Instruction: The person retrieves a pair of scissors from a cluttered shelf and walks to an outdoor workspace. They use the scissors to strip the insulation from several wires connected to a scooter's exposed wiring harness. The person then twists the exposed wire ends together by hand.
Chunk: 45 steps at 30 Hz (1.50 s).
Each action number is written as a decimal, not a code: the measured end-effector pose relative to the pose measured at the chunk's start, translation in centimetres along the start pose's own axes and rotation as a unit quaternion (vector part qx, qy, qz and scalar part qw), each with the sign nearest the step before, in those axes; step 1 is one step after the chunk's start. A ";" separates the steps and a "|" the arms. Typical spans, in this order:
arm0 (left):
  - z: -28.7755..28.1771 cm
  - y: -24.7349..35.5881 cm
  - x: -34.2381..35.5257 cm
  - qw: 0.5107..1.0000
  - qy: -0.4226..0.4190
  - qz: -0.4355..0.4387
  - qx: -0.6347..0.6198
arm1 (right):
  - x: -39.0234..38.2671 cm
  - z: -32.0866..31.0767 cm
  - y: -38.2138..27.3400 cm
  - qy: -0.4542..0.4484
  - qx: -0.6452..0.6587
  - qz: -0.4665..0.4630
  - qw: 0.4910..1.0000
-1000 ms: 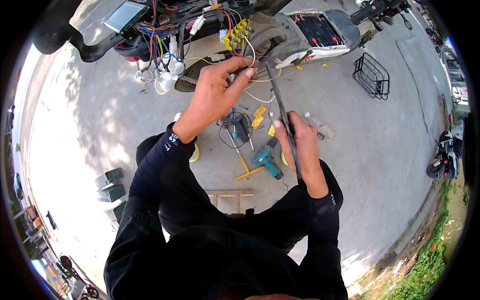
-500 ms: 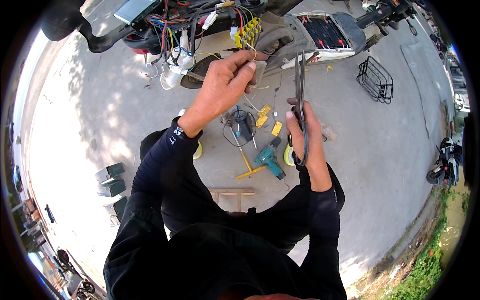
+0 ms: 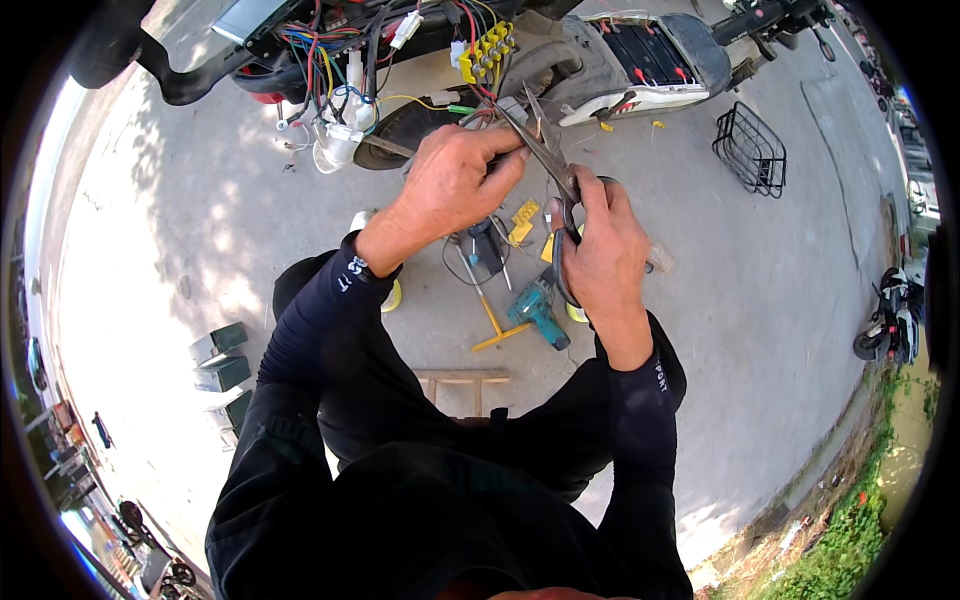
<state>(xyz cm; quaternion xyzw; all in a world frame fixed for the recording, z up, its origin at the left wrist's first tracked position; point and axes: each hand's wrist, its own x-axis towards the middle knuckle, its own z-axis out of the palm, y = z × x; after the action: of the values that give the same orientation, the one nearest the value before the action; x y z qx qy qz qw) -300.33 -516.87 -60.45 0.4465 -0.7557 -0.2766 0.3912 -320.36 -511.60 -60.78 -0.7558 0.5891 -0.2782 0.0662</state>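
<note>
My left hand (image 3: 460, 175) is closed, pinching a thin pale wire below the yellow terminal block (image 3: 488, 52), which has colored wires attached. My right hand (image 3: 602, 240) grips black-handled metal scissors (image 3: 548, 153), whose blades are apart and meet my left fingertips and the wire; whether they touch it I cannot tell. Above my hands, a tangle of wires and white connectors (image 3: 345, 115) hangs from the opened scooter body (image 3: 545, 62). On the ground between my legs lie a teal drill (image 3: 538, 315), a yellow T-handle tool (image 3: 495, 335) and small yellow pieces (image 3: 523, 218).
A black wire basket (image 3: 748, 150) lies on the concrete at right, with a parked scooter (image 3: 888, 315) beyond. Several dark blocks (image 3: 222, 372) sit at left. A wooden stool (image 3: 465, 378) is under me. The scooter's exposed battery (image 3: 645, 55) is at the top.
The scissors in my right hand have swung up and leftward to my left fingertips, turning diagonal with blades spread. My left hand shifted slightly and stays closed.
</note>
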 end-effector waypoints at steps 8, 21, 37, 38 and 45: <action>0.3 -0.3 -0.1 0.999 -0.025 -0.005 0.020 | 0.0 -0.1 0.1 -0.002 -0.030 -0.020 0.999; 0.4 -0.3 0.0 0.999 0.025 0.010 0.033 | -0.4 -0.4 -0.5 -0.049 0.008 0.033 0.998; -0.1 -0.1 -0.1 0.997 0.000 -0.030 -0.073 | -0.5 0.1 -0.8 -0.037 0.052 0.027 0.998; -0.3 0.0 -0.1 0.997 -0.006 -0.034 -0.074 | -0.5 0.1 -0.8 -0.035 0.052 0.026 0.998; -0.7 -0.1 -0.3 0.995 -0.047 -0.052 -0.068 | -0.4 0.2 -0.3 -0.031 0.059 0.006 0.998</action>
<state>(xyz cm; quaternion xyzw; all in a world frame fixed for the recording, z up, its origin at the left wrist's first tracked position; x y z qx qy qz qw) -299.62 -516.74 -60.29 0.4437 -0.7286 -0.3680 0.3699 -320.01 -511.20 -60.97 -0.7554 0.5736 -0.2887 0.1302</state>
